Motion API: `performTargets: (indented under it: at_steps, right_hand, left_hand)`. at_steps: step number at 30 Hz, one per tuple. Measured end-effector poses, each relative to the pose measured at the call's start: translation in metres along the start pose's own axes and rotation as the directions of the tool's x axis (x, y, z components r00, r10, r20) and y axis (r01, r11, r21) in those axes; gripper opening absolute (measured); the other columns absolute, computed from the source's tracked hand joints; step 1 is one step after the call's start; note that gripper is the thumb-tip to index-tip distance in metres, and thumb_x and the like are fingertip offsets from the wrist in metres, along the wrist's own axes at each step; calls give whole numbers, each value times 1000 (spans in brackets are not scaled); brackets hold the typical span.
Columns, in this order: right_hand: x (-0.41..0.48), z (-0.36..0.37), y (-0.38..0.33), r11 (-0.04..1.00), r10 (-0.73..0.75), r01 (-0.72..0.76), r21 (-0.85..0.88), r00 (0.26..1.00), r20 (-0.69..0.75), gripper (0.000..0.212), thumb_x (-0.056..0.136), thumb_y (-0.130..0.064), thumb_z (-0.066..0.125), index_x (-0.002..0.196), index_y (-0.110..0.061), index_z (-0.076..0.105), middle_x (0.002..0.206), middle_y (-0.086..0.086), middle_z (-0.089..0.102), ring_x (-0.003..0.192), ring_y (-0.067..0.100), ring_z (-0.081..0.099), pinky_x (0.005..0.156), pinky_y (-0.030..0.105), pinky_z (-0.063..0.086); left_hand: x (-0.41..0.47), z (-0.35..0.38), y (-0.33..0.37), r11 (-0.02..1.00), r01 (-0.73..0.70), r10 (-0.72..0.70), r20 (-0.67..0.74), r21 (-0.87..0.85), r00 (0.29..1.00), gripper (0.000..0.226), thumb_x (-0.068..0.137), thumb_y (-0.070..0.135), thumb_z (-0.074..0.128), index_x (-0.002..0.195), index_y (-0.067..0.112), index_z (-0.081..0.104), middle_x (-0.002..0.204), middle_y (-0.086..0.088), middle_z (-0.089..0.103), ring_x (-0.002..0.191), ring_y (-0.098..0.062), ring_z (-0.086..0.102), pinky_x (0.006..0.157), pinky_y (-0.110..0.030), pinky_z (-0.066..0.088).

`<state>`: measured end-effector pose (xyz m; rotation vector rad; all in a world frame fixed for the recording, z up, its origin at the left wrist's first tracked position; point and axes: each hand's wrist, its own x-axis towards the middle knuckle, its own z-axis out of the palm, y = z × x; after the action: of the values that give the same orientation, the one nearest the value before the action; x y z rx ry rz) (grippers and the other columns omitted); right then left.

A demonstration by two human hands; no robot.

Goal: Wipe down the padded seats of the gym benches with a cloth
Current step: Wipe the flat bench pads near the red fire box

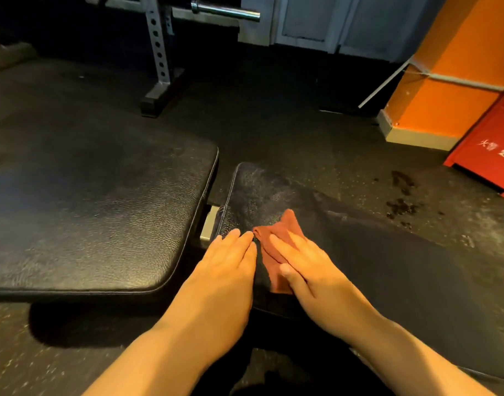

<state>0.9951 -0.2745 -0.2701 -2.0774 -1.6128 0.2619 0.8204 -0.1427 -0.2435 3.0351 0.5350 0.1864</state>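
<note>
A dark speckled rubber floor (273, 115) fills most of the view, with a cluster of dark wet-looking spots (401, 195) on it at the right. On the left lies the large black padded bench pad (96, 195), its grained surface catching light; just beside it, across a narrow gap where a bit of pale metal frame (209, 225) shows, is the smaller black seat pad (253, 195), which runs toward the lower right. An orange column (456, 64) stands at the upper right, and a red cabinet (485, 150) leans beside it with white characters on its face, too small and blurred to read. Behind, a grey perforated rack upright (158, 47) rises from the floor and a steel barbell end (225, 10) juts out near the top. The left hand (230, 261) lies flat on the near edge of the seat pad, fingers straight and together, holding nothing. The right hand (299, 258) presses flat, fingers straight and thumb spread, on a reddish-brown cloth (279, 241) spread on the seat pad, just beside the left hand's fingertips.
</note>
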Motion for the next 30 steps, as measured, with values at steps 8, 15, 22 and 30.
performTargets:
  at_steps: [8,15,22,30]
  right_hand:
    - [65,2,5,987,134,-141,-72,986,-97,52,106,-18,31,157,-23,28,165,2,19,148,21,18,120,31,11]
    - [42,-13,63,983,176,-177,-45,984,-22,54,105,-37,24,158,-33,23,166,-11,10,153,15,5,122,26,4]
    - [28,11,2,998,18,-16,68,999,-40,54,100,-47,28,154,-38,29,162,-22,8,150,0,-1,120,18,-3]
    - [46,-13,56,956,287,-291,-39,953,-95,57,99,-26,19,153,-18,37,160,9,25,146,31,24,119,38,21]
  left_hand:
    - [-3,5,3,990,21,-19,-20,142,1000,88,55,8,84,137,-2,55,147,-18,50,136,-35,47,108,-51,32]
    - [-5,5,4,991,11,-11,-3,134,1000,90,62,8,78,145,-2,45,154,-18,40,142,-36,37,114,-43,19]
    - [3,9,12,993,60,-56,-49,106,997,63,89,25,32,146,1,45,155,-15,39,145,-32,34,114,-42,16]
    - [9,13,19,985,117,-106,-88,124,990,56,97,30,32,142,1,50,152,-15,44,143,-32,39,114,-44,18]
